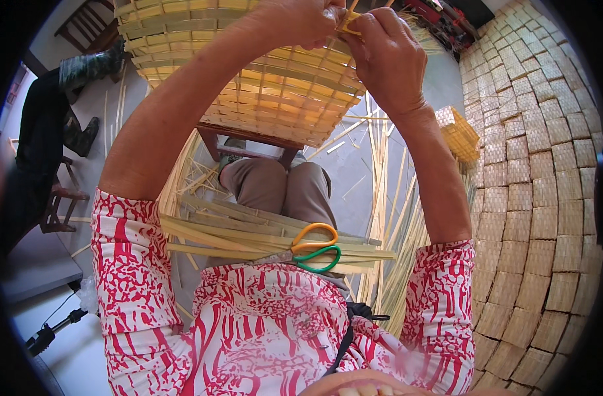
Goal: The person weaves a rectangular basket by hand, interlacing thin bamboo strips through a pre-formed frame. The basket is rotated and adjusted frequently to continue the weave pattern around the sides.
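A woven bamboo basket [268, 92] of yellow and greenish strips lies tilted before my knees, on a dark wooden stand. At its far right edge my left hand [301, 23] and my right hand [392, 63] meet, fingers closed in a pinch. Between them a thin yellow bamboo strip [349, 25] is bent at the basket's rim. The left fingertips are partly cut off by the picture's top edge. Across my lap lie loose bamboo strips [215, 234], with a pair of scissors [335, 233] with one orange and one green handle on top.
Many small woven baskets [539, 198] are stacked along the right side, a single yellow one [460, 134] beside them. Long bamboo strips [379, 191] cover the floor to my right. At left are another person's dark-clothed leg [37, 132], a wooden chair [87, 28] and a low stool [64, 204].
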